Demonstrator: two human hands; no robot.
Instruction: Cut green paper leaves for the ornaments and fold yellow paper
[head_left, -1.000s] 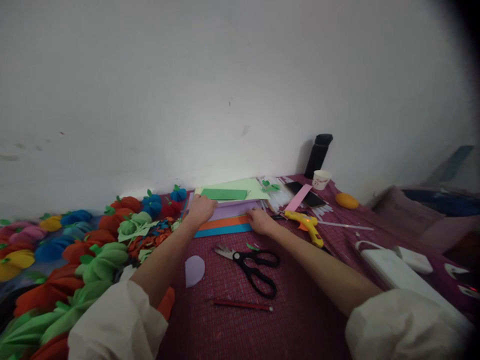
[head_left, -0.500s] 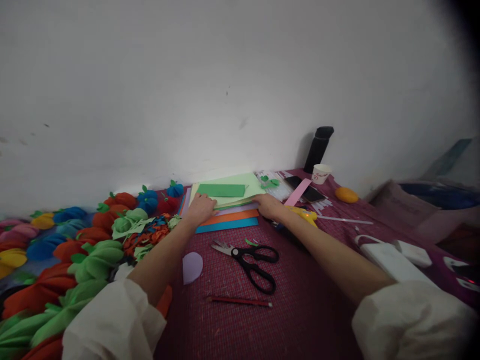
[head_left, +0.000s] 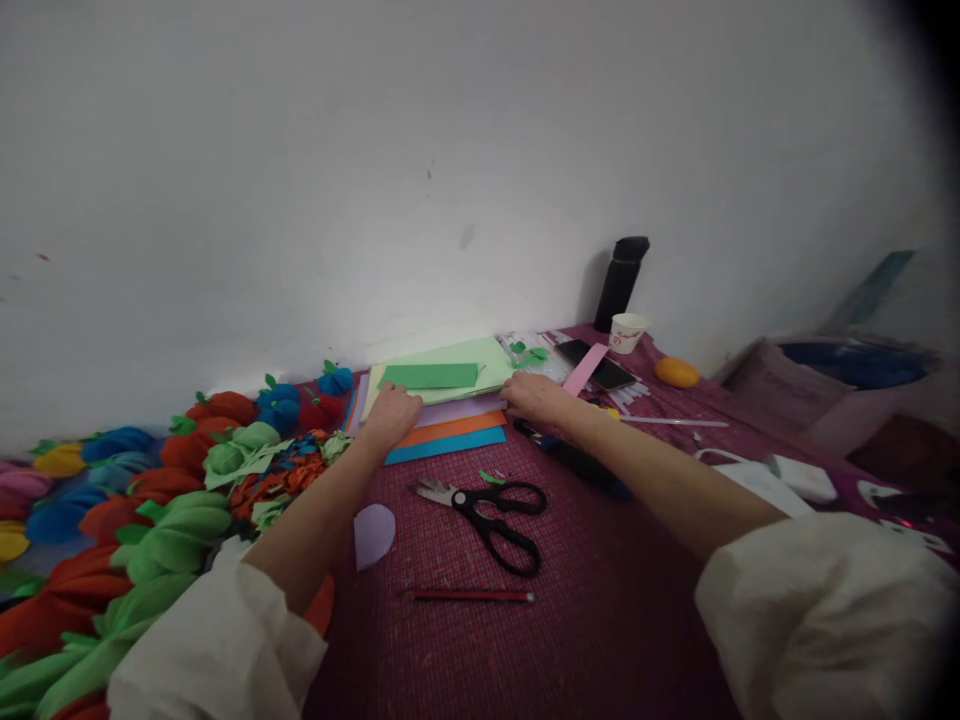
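A stack of coloured sheets lies against the wall, with pale green sheets on top. Below them show the edges of a lilac sheet, an orange sheet and a blue sheet. My left hand is closed at the front left edge of the pale green sheets. At their front right corner, my right hand pinches the edge; its fingertips are partly hidden. On top of the stack rests a darker green strip. Black-handled scissors lie nearer me, blades slightly apart.
A red pencil and a lilac cut piece lie in front. Fabric pumpkins and scraps crowd the left. To the right are a phone, a paper cup, a black bottle and a dark-handled tool.
The view has turned slightly to the right. Both hands stay at the pale green sheets, whose front edge has shifted back, and more of the lilac sheet shows.
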